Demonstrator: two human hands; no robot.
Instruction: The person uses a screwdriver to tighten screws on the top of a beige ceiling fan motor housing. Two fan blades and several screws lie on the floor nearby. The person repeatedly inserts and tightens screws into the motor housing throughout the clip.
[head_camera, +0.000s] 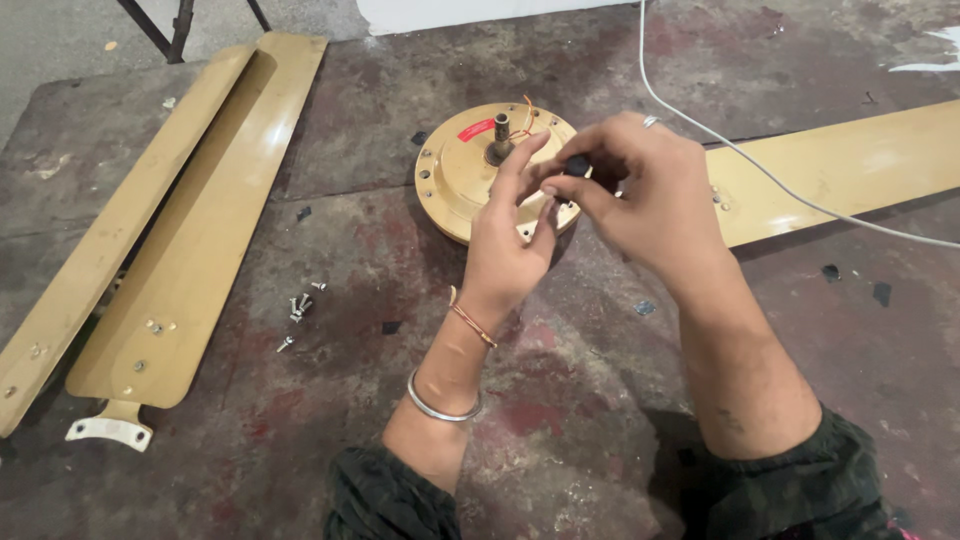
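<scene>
Fan motor (470, 175) sits between left blades (190, 230) and right blade (840, 165).

The fan motor housing (455, 180) and the three fan blades (190, 230) are mustard gold — the housing carries a red sticker (477, 129) and thin orange-red wires (524, 118). The floor (330, 430) is dark grey, blotched with worn red — the cable (760, 165) white, the sleeves (800, 500) dark green.

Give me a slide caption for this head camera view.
Two hands, left and right, pinch a small black part above a tan fan motor.
</scene>
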